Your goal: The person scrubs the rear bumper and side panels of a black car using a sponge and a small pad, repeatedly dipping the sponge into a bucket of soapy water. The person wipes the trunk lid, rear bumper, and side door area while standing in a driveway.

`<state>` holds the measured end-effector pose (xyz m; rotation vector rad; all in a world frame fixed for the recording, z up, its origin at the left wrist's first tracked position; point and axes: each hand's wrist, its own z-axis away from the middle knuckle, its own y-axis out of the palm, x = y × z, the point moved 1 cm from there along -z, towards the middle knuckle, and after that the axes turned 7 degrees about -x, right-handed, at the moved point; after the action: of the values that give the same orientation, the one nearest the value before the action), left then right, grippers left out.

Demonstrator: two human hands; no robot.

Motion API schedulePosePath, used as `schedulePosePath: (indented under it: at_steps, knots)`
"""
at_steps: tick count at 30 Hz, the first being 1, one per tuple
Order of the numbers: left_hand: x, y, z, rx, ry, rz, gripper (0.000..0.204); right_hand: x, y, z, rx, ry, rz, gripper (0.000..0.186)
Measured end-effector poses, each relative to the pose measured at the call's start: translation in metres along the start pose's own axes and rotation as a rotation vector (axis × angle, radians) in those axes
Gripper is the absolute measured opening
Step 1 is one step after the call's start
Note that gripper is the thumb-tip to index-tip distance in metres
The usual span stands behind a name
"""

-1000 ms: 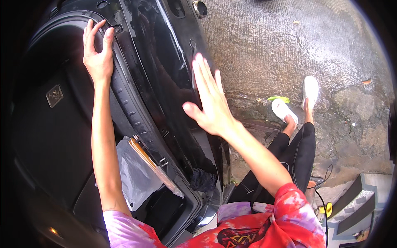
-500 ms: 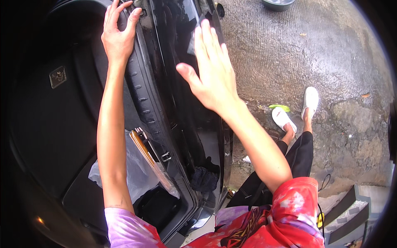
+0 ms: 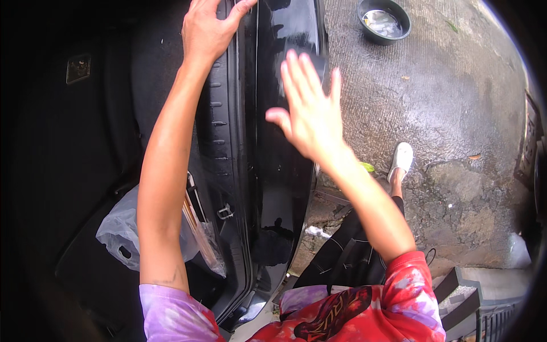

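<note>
My left hand (image 3: 208, 28) rests at the edge of an open car boot, thumb spread from the fingers; the upper frame edge cuts off its fingertips. Over the glossy black rear bumper (image 3: 279, 182), my right hand (image 3: 312, 108) is held flat with its fingers spread and nothing visible in it. Whether its palm touches the bumper I cannot tell. A dark patch (image 3: 319, 65) shows beside its fingertips, too unclear to name. Lower on the bumper lies a dark cloth (image 3: 272, 245).
Inside the boot lie a clear plastic bag (image 3: 122, 228) and thin, long items in plastic (image 3: 199, 233), near a metal latch loop (image 3: 225, 211). A black basin (image 3: 384, 23) holding water stands on the wet concrete (image 3: 439, 102). Grey steps (image 3: 484, 285) are at the lower right.
The view has shifted, with the basin now fully visible. My right hand has slid back a little along the bumper, fingers spread wider. My left hand stays at the boot edge.
</note>
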<state>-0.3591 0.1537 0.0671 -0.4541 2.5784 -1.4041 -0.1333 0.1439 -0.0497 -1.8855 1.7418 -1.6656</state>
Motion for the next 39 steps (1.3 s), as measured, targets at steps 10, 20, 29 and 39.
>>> schedulePosePath:
  at_steps: [10,20,29,39]
  knots:
    - [0.001,-0.003,0.004,-0.064,-0.029,0.066,0.042,-0.016,0.006,-0.054,-0.062,-0.121,0.144,0.079]
    - [0.018,-0.001,0.016,-0.100,-0.008,0.067,0.045,0.084,-0.016,0.073,0.252,0.005,0.050,0.086]
    - [0.013,0.007,0.007,-0.140,-0.006,0.113,0.041,0.111,-0.022,0.167,0.495,-0.103,0.047,0.098]
    - [0.015,-0.012,0.006,-0.105,-0.009,0.075,0.038,0.097,-0.017,0.094,0.387,-0.076,-0.027,0.092]
